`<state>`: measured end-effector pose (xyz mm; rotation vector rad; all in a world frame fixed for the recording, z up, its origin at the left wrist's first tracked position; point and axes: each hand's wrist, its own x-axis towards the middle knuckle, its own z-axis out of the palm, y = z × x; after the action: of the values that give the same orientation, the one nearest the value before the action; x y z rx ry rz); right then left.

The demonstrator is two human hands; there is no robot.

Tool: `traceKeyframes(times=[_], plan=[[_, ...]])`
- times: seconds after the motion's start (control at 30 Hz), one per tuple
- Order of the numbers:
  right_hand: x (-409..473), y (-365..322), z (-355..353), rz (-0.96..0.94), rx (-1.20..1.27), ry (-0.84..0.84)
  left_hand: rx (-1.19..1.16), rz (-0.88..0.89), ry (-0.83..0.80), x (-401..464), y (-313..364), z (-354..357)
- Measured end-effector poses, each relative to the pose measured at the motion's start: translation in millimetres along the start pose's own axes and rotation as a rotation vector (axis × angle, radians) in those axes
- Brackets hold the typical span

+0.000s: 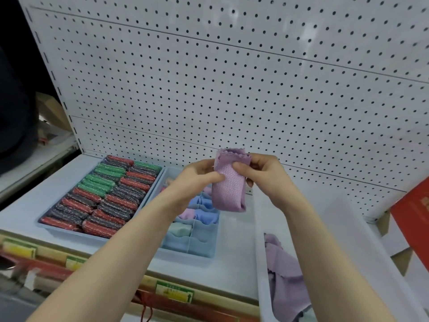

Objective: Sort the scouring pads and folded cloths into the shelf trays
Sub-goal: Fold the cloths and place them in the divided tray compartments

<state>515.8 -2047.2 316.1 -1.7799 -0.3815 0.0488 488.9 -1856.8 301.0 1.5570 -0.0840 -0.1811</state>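
My left hand and my right hand both hold a folded purple cloth upright above the shelf. Below it stands a light-blue divided tray with folded pink, blue and green cloths in its compartments. To its left a flat blue tray is packed with rows of red, green and dark scouring pads. At the right, a clear bin holds loose purple cloths.
A white pegboard wall rises behind the shelf. The white shelf surface has a front rail with price labels. A red box leans at the far right. Cardboard and clutter lie at the far left.
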Motion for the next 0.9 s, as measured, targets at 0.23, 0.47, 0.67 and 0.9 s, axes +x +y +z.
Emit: traceKeyframes(times=[0.23, 0.47, 0.67, 0.9], plan=[[1.3, -2.5, 4.0, 0.039, 0.115, 0.191, -0.234, 0.032, 0.188, 3.0, -0.1, 3.3], [-8.1, 10.6, 19.9, 0.023, -0.136, 0.080, -0.623, -0.013, 0.268, 8.2, 10.2, -8.2], [-6.7, 7.2, 23.9, 0.094, -0.084, 0.049, -0.554, 0.085, 0.239, 5.3, 7.2, -5.7], [6.2, -10.1, 22.4, -0.001, 0.108, 0.094, -0.193, 0.202, 0.148, 1.2, 2.5, 1.8]])
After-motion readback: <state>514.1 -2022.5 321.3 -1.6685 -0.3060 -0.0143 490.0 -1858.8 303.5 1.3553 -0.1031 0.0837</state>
